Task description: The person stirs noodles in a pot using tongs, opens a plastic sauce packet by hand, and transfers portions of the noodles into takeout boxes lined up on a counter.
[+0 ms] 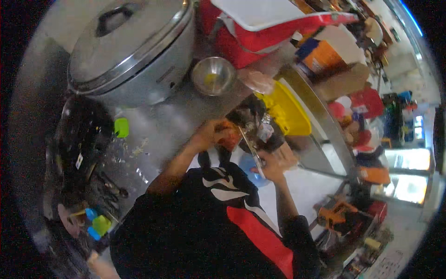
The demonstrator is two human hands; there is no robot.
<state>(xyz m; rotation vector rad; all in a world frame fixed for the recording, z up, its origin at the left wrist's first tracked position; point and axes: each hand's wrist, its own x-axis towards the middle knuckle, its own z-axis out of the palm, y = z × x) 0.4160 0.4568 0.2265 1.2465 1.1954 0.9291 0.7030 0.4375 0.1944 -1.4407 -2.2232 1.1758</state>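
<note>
My left hand (207,133) is closed around a reddish-orange lump (230,136), perhaps food; blur hides its exact kind. In my right hand (275,163) is a knife (247,141), its pale blade slanting up and left to the edge of the lump. Just beyond both hands lies a dark heap (248,111) with a shiny crumpled wrapper (265,132) beside it. A yellow plastic basket (297,118) stands tilted to the right of the heap. Below the knife a light blue round thing (253,169) is partly hidden by my right hand.
A large metal pot (158,79) with a lid fills the back left. Near it stand a steel bowl (223,76) with something yellow inside and a red cooler (232,51) with a white lid. On the metal counter (162,125) lie a green plastic piece (121,128) and scattered scraps.
</note>
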